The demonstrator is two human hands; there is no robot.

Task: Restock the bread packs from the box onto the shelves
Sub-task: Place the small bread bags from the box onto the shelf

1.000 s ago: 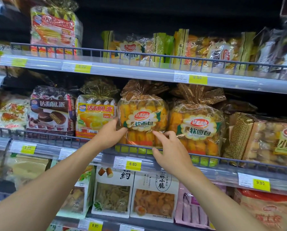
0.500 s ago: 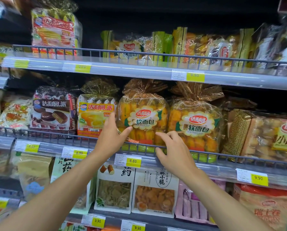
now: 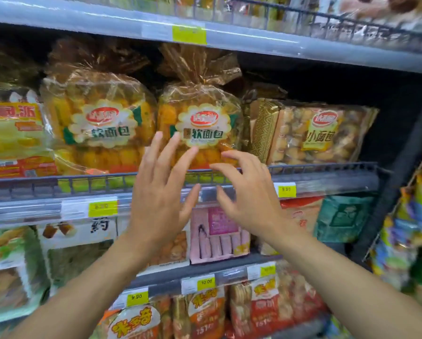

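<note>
two bread packs stand upright side by side on the middle shelf point(image 3: 46, 185), behind its wire rail. the left pack point(image 3: 99, 118) and the right pack point(image 3: 205, 104) press against each other, labels facing out, twisted tops reaching up under the top shelf point(image 3: 254, 42). a pie pack point(image 3: 11, 133) sits just left of them and a bun bag point(image 3: 322, 135) just right.

both hands are up in front of the right pack and neither holds anything. the left hand point(image 3: 161, 199) is flat with its fingers spread, fingertips over the lower front of the right pack; i cannot tell if they touch the wrap. the right hand point(image 3: 251, 199) hangs beside it with its fingers loosely bent, fingertips at the rail below the same pack, pinching nothing.

as for progress, this row looks filled at the front: no gap shows between the pie pack and the bun bag, and both bread packs look seated behind the rail. the hands seem to be tidying or letting go of the right pack, so this placement looks all but done. the box is out of view, so how many packs remain in it is unknown. dark space right of the bun bag may take more stock. the lower shelves point(image 3: 205, 267) hold other snacks.
</note>
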